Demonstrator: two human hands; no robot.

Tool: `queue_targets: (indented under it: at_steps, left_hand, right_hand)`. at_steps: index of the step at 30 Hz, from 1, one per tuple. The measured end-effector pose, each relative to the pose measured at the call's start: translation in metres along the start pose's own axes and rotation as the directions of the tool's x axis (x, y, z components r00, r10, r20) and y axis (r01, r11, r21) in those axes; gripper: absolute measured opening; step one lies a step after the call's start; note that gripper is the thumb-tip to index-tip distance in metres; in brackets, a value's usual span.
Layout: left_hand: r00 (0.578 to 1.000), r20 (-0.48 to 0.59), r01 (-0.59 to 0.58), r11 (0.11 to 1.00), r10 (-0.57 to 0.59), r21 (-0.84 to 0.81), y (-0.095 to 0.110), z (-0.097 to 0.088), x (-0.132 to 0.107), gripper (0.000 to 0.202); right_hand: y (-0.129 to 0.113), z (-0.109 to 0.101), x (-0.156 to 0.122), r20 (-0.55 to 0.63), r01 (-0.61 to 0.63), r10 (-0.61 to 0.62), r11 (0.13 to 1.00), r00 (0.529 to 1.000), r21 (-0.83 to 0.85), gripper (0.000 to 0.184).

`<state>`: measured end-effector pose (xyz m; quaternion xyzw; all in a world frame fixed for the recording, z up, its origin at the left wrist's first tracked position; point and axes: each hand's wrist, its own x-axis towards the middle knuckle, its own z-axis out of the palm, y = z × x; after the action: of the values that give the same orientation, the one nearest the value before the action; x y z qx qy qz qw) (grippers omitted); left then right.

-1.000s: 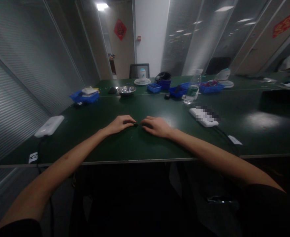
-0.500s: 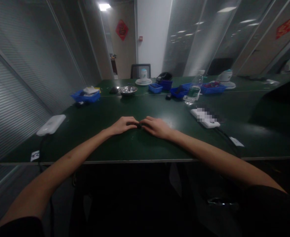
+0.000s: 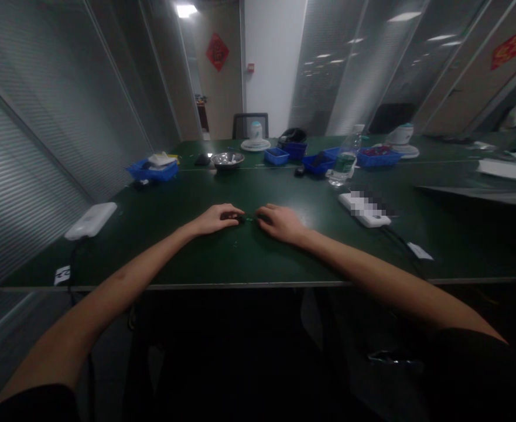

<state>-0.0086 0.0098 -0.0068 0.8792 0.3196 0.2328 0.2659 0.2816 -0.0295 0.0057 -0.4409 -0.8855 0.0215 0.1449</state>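
My left hand rests low over the green table, thumb and fingers pinched around a small black object whose kind I cannot make out. Facing it across a narrow gap, my right hand has its fingers curled down toward the tabletop. A dark patch shows under those fingers; what they hold, if anything, is hidden. Tiny pale green marks or bits lie on the table between the two hands.
White devices with cables lie at left and right. Behind stand a plastic bottle, a metal bowl, a blue tray and other blue bins. A thin grey panel juts in from the right.
My hands have drawn slightly apart, opening a gap where they nearly met; the black object stays with my left hand. At far right, a large dark shape has gone, showing a grey panel and white item.
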Motion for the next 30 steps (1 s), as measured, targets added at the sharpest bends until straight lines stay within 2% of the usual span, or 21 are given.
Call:
queue_targets:
  at_steps: [2,5,8,11,13,18,21,23,26,30]
  left_hand:
    - [1.0,-0.011,-0.028,0.999,0.029,0.046,0.0,0.001,0.0,0.035]
    - [0.99,-0.012,-0.14,0.984,0.142,0.114,0.006,0.006,0.002,0.027]
    - [0.974,0.031,-0.225,0.967,0.222,0.118,0.014,0.013,0.005,0.027]
    - [0.974,0.046,-0.228,0.962,0.223,0.152,0.013,0.012,0.006,0.03]
    - [0.98,0.016,-0.196,0.96,0.197,0.201,0.005,0.006,0.005,0.032]
    - [0.994,-0.109,0.004,0.958,0.029,0.287,-0.036,-0.031,-0.009,0.035]
    - [0.971,-0.207,0.188,0.923,-0.122,0.337,-0.059,-0.059,-0.026,0.036]
    - [0.928,-0.281,0.337,0.871,-0.244,0.357,-0.068,-0.076,-0.038,0.036]
    - [0.835,-0.372,0.532,0.769,-0.406,0.355,-0.077,-0.096,-0.056,0.035]
    - [0.724,-0.462,0.682,0.633,-0.513,0.366,-0.095,-0.116,-0.076,0.039]
  right_hand:
    - [0.002,0.0,0.0,-0.005,-0.034,0.034,0.999,0.999,-0.006,0.035]
    - [0.005,0.0,0.0,-0.012,-0.081,0.081,0.997,0.997,-0.019,0.034]
    - [0.008,0.0,0.001,-0.011,-0.104,0.104,0.994,0.995,-0.027,0.033]
    - [0.008,0.0,0.001,-0.005,-0.103,0.103,0.994,0.995,-0.024,0.034]
    - [0.007,-0.002,0.0,-0.002,-0.101,0.101,0.995,0.995,-0.021,0.034]
    - [0.005,-0.007,-0.002,0.021,-0.103,0.103,0.995,0.994,-0.001,0.036]
    - [0.005,-0.008,-0.002,0.022,-0.107,0.107,0.994,0.994,0.009,0.037]
    - [0.005,-0.009,-0.003,0.019,-0.108,0.107,0.994,0.994,0.008,0.036]
    - [0.005,-0.008,-0.003,0.025,-0.105,0.105,0.994,0.994,0.002,0.036]
    - [0.005,-0.008,-0.003,0.018,-0.1,0.101,0.995,0.995,-0.01,0.035]
